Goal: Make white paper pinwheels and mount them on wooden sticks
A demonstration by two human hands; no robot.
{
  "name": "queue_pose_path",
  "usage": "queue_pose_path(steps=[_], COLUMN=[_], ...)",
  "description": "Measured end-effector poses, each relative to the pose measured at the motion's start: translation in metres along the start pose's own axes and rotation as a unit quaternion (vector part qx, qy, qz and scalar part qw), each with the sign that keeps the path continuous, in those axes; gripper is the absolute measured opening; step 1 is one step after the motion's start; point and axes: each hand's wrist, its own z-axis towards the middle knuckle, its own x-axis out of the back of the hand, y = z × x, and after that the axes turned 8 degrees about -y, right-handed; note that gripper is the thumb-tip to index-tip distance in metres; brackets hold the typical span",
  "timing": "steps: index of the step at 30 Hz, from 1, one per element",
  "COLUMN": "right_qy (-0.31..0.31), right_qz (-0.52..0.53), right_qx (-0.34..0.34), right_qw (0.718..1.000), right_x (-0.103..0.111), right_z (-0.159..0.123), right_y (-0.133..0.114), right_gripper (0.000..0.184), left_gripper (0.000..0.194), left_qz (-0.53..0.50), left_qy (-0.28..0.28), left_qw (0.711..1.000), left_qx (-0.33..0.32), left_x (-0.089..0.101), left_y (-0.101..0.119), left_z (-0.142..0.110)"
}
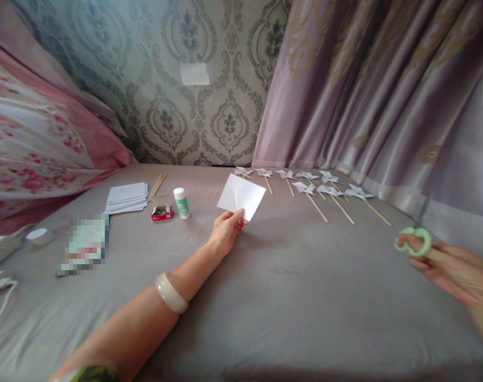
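My left hand (pixel 227 233) pinches a square sheet of white paper (pixel 241 195) by its lower corner, thumb on top, above the middle of the table. Off to the right, well apart from the paper, my right hand (pixel 428 260) is closed around scissors with light green loop handles (pixel 423 242); the blades cannot be made out, and the hand is slightly blurred. Left of my left hand stand a green and white glue stick (pixel 181 203) and an opened red box (pixel 161 212) with small dark metal pieces inside.
Several white paper pinwheels (pixel 331 191) on wooden sticks lie at the back right. At the left are a stack of white paper (pixel 126 198), thin wooden sticks (pixel 157 187), a blurred-out packet (pixel 86 243), a white round cap (pixel 39 236) and a power strip (pixel 2 249). Curtains hang right.
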Motion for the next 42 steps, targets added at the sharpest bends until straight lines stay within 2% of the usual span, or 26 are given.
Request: queue_pose_path(steps=[1,3,5,8,11,14,18,21,27,32,36,42], right_qy=[-0.037,-0.105,-0.191,-0.279,-0.342,-0.381,-0.409,-0.430,-0.428,-0.426,-0.421,-0.415], right_qz=[0.056,0.126,0.154,0.168,0.165,0.105,-0.042,-0.092,-0.118,-0.112,-0.110,-0.099], right_qx=[-0.030,-0.050,-0.050,-0.038,-0.017,0.014,0.064,0.096,0.125,0.118,0.119,0.122], right_qw=[0.997,0.985,0.968,0.945,0.925,0.918,0.909,0.893,0.887,0.890,0.892,0.896], right_x=[-0.018,-0.060,-0.103,-0.160,-0.202,-0.225,-0.231,-0.227,-0.222,-0.222,-0.221,-0.222], right_z=[0.003,0.003,0.000,-0.002,0.000,0.001,-0.006,-0.011,-0.017,-0.019,-0.020,-0.020], right_y=[-0.005,-0.019,-0.033,-0.047,-0.048,-0.039,-0.027,-0.023,-0.022,-0.022,-0.021,-0.020], right_gripper=[0.043,0.045,0.050,0.056,0.059,0.064,0.070,0.068,0.066,0.070,0.066,0.067], left_gripper=[0.025,0.024,0.024,0.027,0.030,0.032,0.033,0.033,0.030,0.026,0.026,0.027], left_qz=[0.003,0.012,0.019,0.020,0.007,-0.008,-0.010,-0.010,0.015,0.027,0.027,0.030], left_qy=[0.001,0.002,-0.001,-0.003,0.005,0.017,0.029,0.038,0.024,0.007,0.000,0.005], left_qw=[1.000,1.000,1.000,1.000,0.999,0.998,0.997,0.997,0.997,0.997,0.998,0.998], left_qx=[-0.001,-0.003,-0.005,-0.016,-0.040,-0.065,-0.072,-0.068,-0.068,-0.067,-0.060,-0.057], left_x=[-0.001,-0.004,-0.008,-0.017,-0.028,-0.035,-0.031,-0.027,-0.032,-0.038,-0.040,-0.040], left_y=[0.001,0.003,0.008,0.018,0.026,0.028,0.020,0.015,0.014,0.014,0.013,0.011], left_z=[0.000,0.000,0.001,0.004,0.007,0.009,0.013,0.016,0.015,0.008,0.005,0.004])
